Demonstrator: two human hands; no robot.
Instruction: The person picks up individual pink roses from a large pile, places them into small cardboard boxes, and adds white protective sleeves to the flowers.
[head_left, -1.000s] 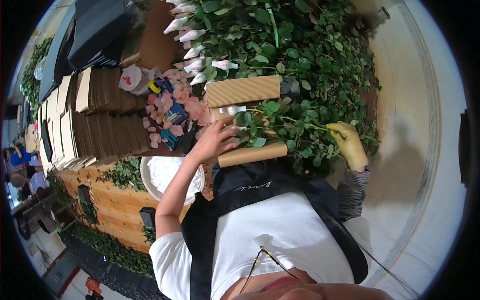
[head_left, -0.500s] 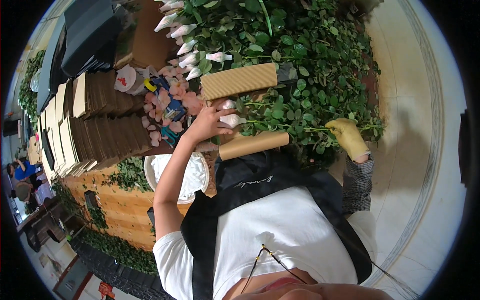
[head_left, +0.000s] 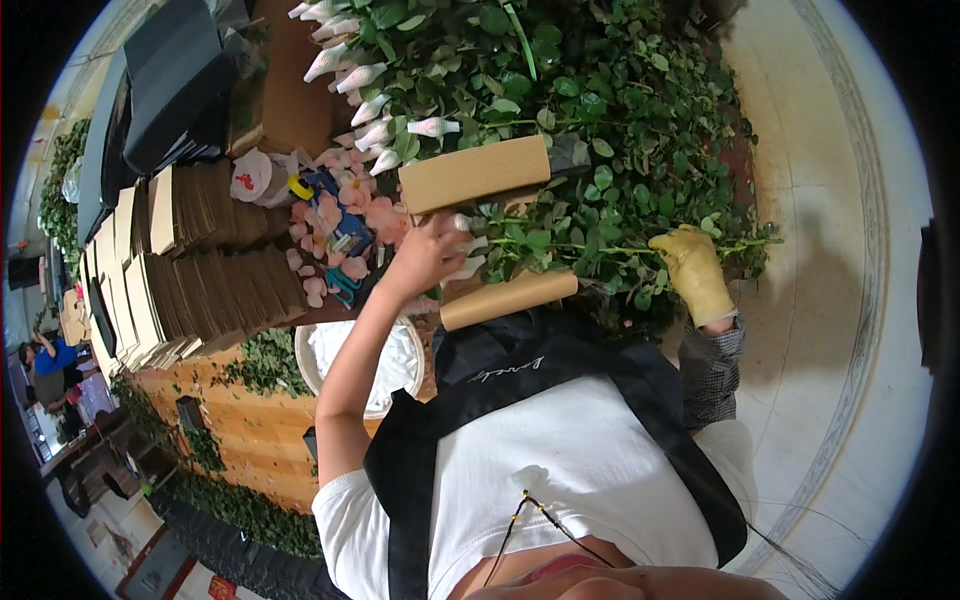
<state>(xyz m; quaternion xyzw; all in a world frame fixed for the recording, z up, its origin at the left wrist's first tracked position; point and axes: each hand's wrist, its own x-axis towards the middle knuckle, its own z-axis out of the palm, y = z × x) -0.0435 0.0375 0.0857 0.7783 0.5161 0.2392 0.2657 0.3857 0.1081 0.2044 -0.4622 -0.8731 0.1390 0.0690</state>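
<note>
A bunch of roses (head_left: 560,235) with green leaves lies across a sheet of brown corrugated cardboard (head_left: 475,172), whose near edge curls into a roll (head_left: 508,298). My left hand (head_left: 425,255), bare, closes around the white-netted buds (head_left: 462,245) at the bunch's head end. My right hand (head_left: 695,275) wears a yellow glove and grips the stems (head_left: 745,243) at the other end. More netted rose buds (head_left: 365,100) and a large heap of leafy stems (head_left: 600,90) lie beyond the cardboard.
Stacks of corrugated cardboard sheets (head_left: 200,260) fill the bench at left, with pink petals (head_left: 330,215) and small tools beside them. A white round tub (head_left: 360,360) sits below the bench edge. A black box (head_left: 170,80) lies far left. Another person (head_left: 45,355) works in the distance.
My left hand has shifted slightly along the bud end of the bunch. My gloved right hand has kept its hold on the stems.
</note>
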